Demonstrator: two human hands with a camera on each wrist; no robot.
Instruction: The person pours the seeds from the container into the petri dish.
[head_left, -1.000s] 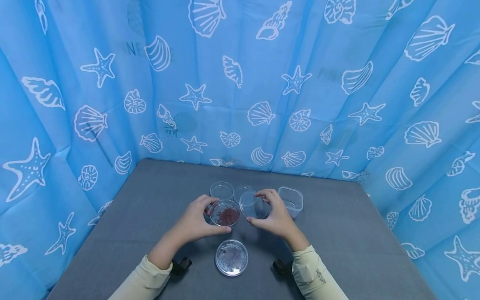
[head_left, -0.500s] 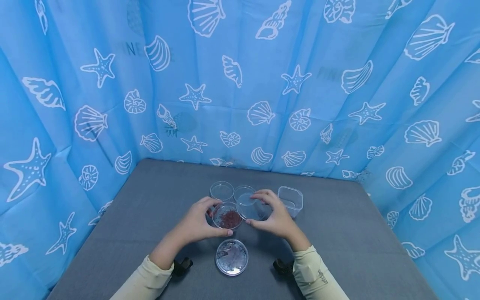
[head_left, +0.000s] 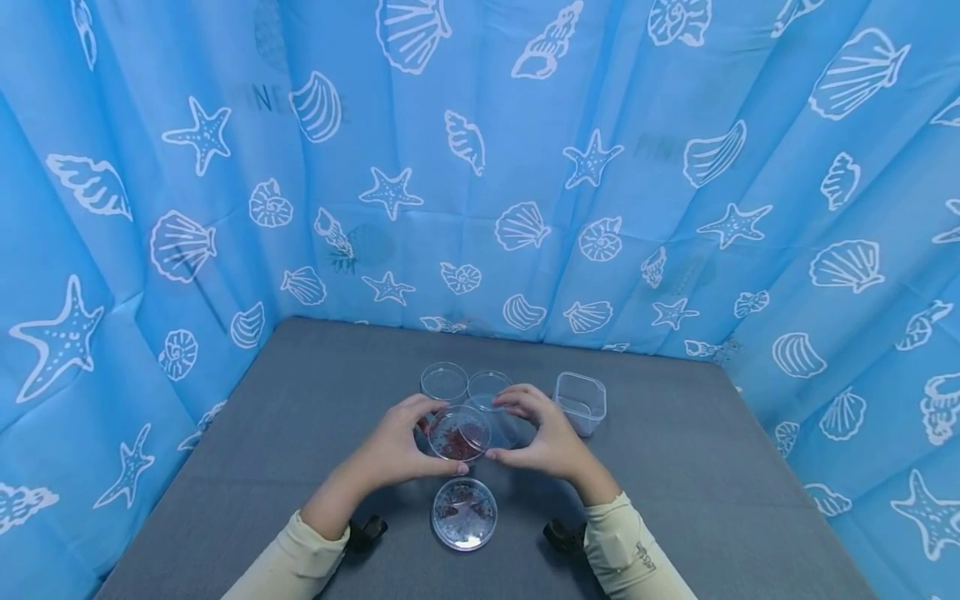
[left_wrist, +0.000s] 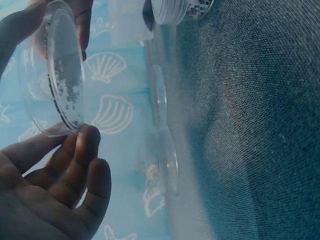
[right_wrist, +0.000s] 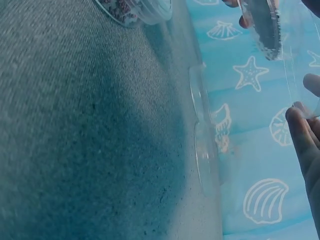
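Observation:
In the head view my left hand (head_left: 393, 446) grips the rim of a clear petri dish (head_left: 453, 435) between fingers and thumb. Dark reddish grains lie inside it. My right hand (head_left: 551, 437) pinches a clear round petri dish lid (head_left: 501, 429) by its edge. That lid overlaps the dish's right side. Both are held above the table, as the left wrist view shows with the dish (left_wrist: 66, 82) and fingers beneath its edge. From the right wrist view, the lid (right_wrist: 295, 65) stands beside the dish (right_wrist: 265, 27); whether they touch I cannot tell.
A covered-looking petri dish (head_left: 464, 515) with reddish and dark grains stands nearest me. Two clear round dishes or lids (head_left: 444, 382) lie side by side behind my hands. A clear square container (head_left: 582, 403) stands right of them on the grey table (head_left: 675, 467).
My right hand has brought the lid left until it overlaps the dish. My left hand has shifted the dish slightly right and nearer to me. The other dishes have not moved.

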